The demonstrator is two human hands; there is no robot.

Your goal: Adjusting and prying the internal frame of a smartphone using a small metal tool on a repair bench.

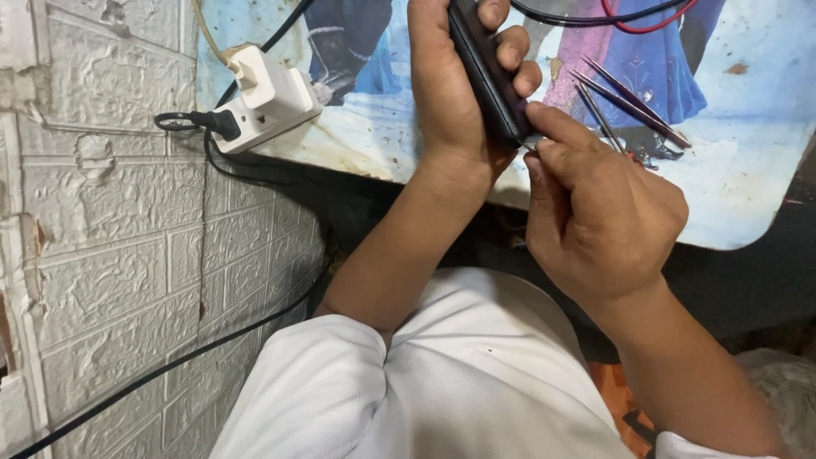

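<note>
White embossed brick wall (110, 255) fills the left. A tabletop (748, 170) with a blue and purple printed picture of costumed figures spans the top, its far part cut off. A white power strip (268, 98) sits at its left edge with a black plug in it. The left hand (450, 93) is wrapped tight around a slim black device (484, 68), held on edge above the table. The right hand (595, 212) pinches a thin tool, mostly hidden, at the device's lower end. Tweezers (633, 102) lie just right; red and black wires (629, 17) curl above.
</note>
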